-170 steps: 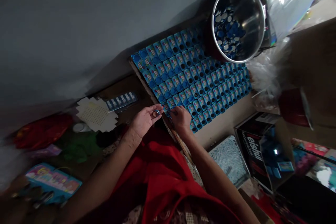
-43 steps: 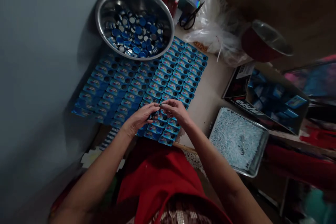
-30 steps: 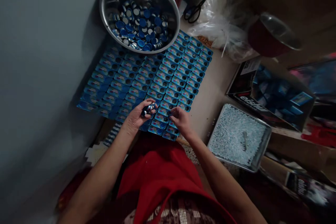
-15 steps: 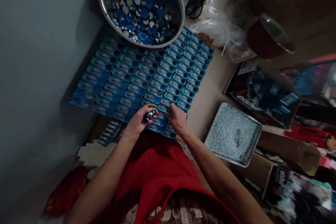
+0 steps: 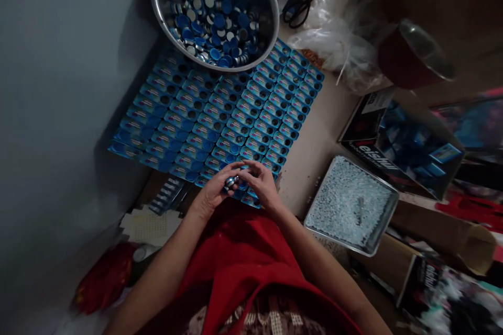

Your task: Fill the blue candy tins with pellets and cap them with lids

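Note:
Several small round blue-and-silver caps [image 5: 231,182] rest in the curled fingers of my left hand [image 5: 214,188]. My right hand [image 5: 262,182] has come up against it, thumb and fingertips pinched together beside the caps; what lies between them is hidden. Both hands are over the near edge of a wide array of blue printed cards [image 5: 223,141], laid in overlapping rows. Many cards have a dark round spot at one end, while a blue disc covers that end on some nearer ones. A steel bowl [image 5: 156,8] of similar caps stands on the far part of the array.
Right of the cards, a metal tray [image 5: 387,214] holds many small pale pieces and a small metal tool. Beyond it is an open carton [image 5: 369,154] of blue packs. Black-handled scissors [image 5: 296,13], clear plastic bags [image 5: 330,36] and a red bowl [image 5: 404,60] lie farther back.
My right hand has lifted off the cards and moved left to meet my left hand at the caps. The view has shifted slightly.

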`<move>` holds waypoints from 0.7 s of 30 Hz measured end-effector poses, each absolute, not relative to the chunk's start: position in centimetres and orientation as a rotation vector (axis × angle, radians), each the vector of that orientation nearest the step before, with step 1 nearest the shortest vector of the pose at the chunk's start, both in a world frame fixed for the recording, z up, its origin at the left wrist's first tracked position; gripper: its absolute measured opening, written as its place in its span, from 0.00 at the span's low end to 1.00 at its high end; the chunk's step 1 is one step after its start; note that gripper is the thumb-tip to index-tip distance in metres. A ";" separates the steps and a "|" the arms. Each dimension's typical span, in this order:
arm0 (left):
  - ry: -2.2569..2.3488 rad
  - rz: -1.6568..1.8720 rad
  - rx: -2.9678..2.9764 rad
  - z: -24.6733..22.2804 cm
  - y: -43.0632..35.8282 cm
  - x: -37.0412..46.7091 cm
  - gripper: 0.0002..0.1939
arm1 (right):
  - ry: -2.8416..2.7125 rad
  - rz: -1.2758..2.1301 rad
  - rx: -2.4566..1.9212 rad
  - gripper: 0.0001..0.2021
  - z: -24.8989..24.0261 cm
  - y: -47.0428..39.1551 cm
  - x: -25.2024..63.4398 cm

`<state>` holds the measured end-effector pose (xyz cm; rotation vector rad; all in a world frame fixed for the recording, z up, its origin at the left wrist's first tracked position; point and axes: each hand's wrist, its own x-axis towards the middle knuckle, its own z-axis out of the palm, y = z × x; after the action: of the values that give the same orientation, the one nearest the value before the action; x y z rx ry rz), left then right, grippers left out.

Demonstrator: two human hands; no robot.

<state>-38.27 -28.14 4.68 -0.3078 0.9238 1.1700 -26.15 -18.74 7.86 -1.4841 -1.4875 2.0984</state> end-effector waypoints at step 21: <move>0.808 1.365 -0.524 4.9 -28.3 -39.6 0.14 | -3.001 0.746 -1.855 0.11 5.7 -12.4 -27.1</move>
<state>-39.57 -28.29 4.88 -0.5235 0.8076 1.3649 -27.10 -12.37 5.65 -1.8555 -3.0013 0.7462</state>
